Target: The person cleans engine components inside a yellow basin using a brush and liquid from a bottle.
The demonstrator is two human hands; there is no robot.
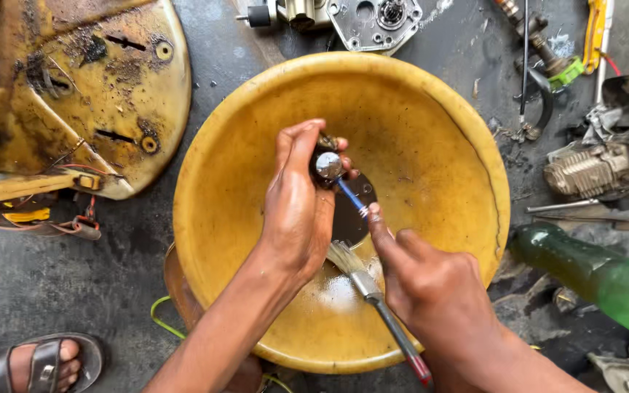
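Note:
Over a big yellow basin (242, 131), my left hand (298, 207) grips a small dark metal part with a shiny round cap (327, 164). A thin blue wire or rod (351, 196) runs from that part down to the right. My right hand (431, 287) pinches the wire's lower end with the forefinger and also holds a paintbrush (373, 291) with pale bristles and a dark handle tipped in red. A little dark liquid (351, 218) lies in the basin's bottom under both hands.
A dirty yellow machine cover (89, 87) lies at the upper left. Engine parts (373, 22), a finned cylinder (587, 171) and tools (584, 211) crowd the top and right. A green bottle (598, 273) lies at the right. A sandalled foot (38, 364) shows at the lower left.

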